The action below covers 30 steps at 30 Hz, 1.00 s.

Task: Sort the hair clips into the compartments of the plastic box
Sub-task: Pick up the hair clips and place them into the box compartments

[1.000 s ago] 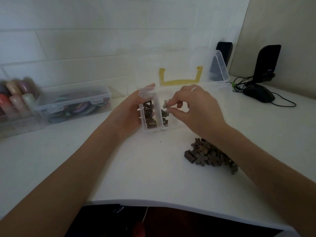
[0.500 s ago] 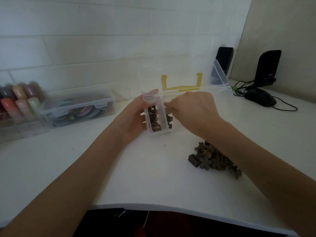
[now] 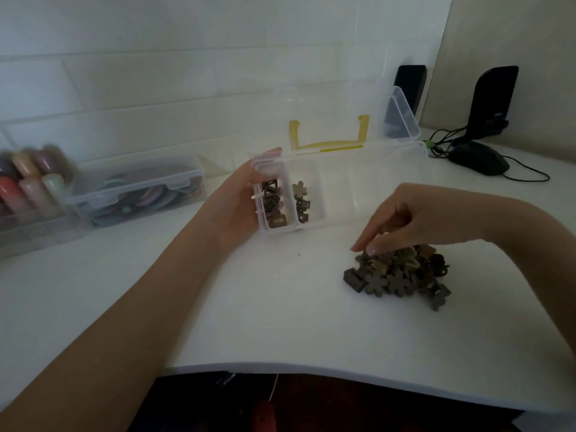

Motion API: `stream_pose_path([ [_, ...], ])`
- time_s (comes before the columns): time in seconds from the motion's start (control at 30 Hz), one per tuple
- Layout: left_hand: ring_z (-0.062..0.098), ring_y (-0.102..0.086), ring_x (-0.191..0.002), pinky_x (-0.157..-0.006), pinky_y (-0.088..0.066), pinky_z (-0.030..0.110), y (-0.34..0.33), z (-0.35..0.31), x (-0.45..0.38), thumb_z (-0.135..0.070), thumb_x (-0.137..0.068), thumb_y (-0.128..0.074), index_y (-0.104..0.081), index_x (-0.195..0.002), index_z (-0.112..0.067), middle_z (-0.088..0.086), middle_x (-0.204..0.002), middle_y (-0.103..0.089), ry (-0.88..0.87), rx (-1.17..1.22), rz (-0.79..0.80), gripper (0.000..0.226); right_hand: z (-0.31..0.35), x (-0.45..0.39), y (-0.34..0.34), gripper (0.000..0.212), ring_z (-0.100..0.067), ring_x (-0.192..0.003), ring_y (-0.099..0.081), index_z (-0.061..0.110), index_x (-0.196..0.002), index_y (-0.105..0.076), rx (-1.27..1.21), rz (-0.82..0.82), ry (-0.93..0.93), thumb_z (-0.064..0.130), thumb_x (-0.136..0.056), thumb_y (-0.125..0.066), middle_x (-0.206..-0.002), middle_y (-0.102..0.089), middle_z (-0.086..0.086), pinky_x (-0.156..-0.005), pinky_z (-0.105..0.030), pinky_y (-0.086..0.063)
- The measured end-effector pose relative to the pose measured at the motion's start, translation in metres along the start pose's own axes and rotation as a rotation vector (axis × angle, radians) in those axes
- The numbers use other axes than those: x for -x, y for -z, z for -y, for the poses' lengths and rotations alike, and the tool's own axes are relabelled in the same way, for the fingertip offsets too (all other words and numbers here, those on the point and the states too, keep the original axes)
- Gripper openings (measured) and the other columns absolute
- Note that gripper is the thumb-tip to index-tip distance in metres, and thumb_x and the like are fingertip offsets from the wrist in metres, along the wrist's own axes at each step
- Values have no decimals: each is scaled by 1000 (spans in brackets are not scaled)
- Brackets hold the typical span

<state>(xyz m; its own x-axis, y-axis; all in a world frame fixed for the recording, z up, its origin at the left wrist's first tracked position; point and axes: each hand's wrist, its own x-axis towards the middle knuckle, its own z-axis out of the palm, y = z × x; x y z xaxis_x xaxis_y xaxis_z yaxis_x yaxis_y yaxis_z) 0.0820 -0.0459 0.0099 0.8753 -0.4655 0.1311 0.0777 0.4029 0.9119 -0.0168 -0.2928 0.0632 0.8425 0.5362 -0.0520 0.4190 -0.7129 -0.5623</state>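
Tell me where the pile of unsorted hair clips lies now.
The pile of hair clips lies on the white table, right of centre, in front of the plastic box, under the right hand.

The right hand [image 3: 411,219] has left the plastic box [image 3: 311,194] and come back to the loose pile of hair clips [image 3: 402,272] on the table — its fingertips [image 3: 371,249] now touch the top of the heap. A flower clip [image 3: 300,190] lies uncovered in the box's second compartment.
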Motion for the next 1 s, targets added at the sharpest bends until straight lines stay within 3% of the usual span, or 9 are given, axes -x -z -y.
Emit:
stream_pose_path([
  [0.1,29,-50,-101,-75,-47,33,3,0,-2,-29,-63,-80,-68,-117,-25,9,-119,-50,-1,18,15,56,4,2,-3,28,-18,-46,-26,40,-92,-74,-44,51,7,52,-67,-66,-45,-38,1,-48,-18,-24],
  [0.17,30,-49,-103,-74,-48,32,3,0,-3,-24,-64,-77,-69,-114,-25,8,-119,-52,2,44,22,50,7,1,-7,23,-17,-47,-25,39,-93,-73,-19,62,-5,47,-71,-70,-46,-35,1,-48,-17,-22],
  [0.3,26,-51,-95,-72,-47,32,2,-1,-2,-30,-53,-85,-69,-113,-24,10,-116,-49,14,67,57,62,11,2,-12,19,-13,-44,-26,38,-95,-73,69,38,-33,42,-76,-71,-44,-34,4,-44,-15,-22],
  [0.43,29,-49,-101,-75,-47,34,3,-1,-2,-29,-50,-84,-69,-114,-25,10,-115,-51,15,45,61,66,13,8,-5,28,-14,-45,-26,37,-86,-72,-6,57,-34,54,-64,-68,-44,-34,3,-46,-15,-24],
  [0.53,29,-46,-104,-76,-46,34,2,-1,-1,-27,-49,-85,-70,-113,-25,11,-115,-51,18,45,55,66,12,9,-6,23,-12,-44,-29,30,-78,-66,30,82,-60,49,-66,-74,-42,-35,7,-47,-17,-27],
  [0.67,24,-53,-90,-73,-47,33,-1,-2,-1,-34,-40,-89,-70,-111,-25,8,-108,-54,19,45,49,74,11,7,-11,22,-9,-41,-30,26,-73,-61,116,91,-113,42,-70,-76,-39,-37,9,-45,-16,-27],
  [0.87,22,-55,-82,-72,-47,33,-1,-3,-1,-20,-53,-74,-67,-112,-25,6,-102,-57,16,31,42,59,10,7,-11,22,-9,-43,-30,23,-67,-62,115,52,-79,41,-71,-75,-43,-35,7,-46,-16,-27],
  [1.0,28,-50,-99,-75,-46,34,-1,-3,0,-32,-43,-88,-71,-110,-26,8,-111,-55,11,41,60,69,15,6,-6,23,-7,-38,-28,22,-68,-64,67,-120,9,43,-68,-72,-38,-37,8,-45,-11,-29],
])
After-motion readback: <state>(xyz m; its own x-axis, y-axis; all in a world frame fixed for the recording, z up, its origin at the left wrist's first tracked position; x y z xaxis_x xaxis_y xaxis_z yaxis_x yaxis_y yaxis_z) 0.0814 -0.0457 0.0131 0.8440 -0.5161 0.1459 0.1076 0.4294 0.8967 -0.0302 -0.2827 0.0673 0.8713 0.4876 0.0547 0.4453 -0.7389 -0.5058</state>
